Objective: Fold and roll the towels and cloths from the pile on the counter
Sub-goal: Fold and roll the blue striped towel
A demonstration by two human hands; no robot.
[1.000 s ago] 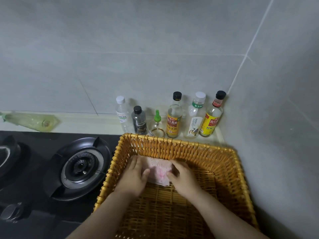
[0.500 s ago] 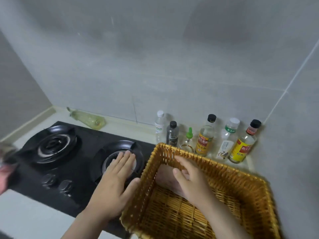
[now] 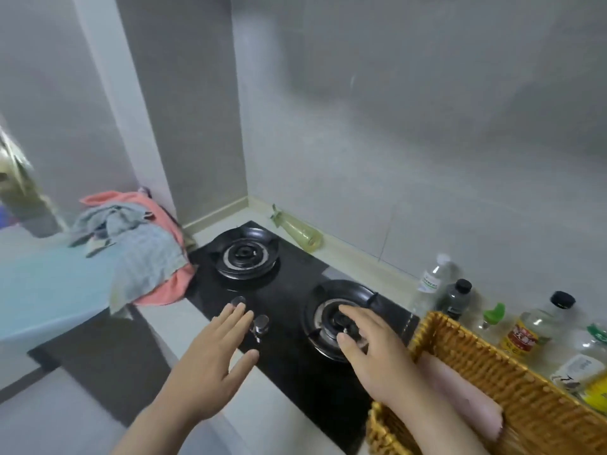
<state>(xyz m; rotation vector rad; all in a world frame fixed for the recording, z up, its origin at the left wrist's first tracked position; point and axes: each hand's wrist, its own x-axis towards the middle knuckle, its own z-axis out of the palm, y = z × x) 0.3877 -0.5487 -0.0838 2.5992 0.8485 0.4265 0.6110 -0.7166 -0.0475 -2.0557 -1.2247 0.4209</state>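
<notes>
Bare forearms (image 3: 147, 431), a bare left hand (image 3: 210, 366) and right hand (image 3: 371, 353), slim fingers (image 3: 230, 318) with short nails

Two burners (image 3: 244, 254), two knobs (image 3: 261, 322), one basket (image 3: 486, 354), one rolled towel (image 3: 460, 390), perhaps seven bottles (image 3: 525, 330)

You face a glossy black glass stove top (image 3: 295, 275), shiny metal knobs (image 3: 261, 322), a rough woven golden wicker basket (image 3: 476, 353), a soft matt coral-and-grey cloth pile (image 3: 147, 257), and a clear smooth plastic bottle (image 3: 433, 278).
</notes>
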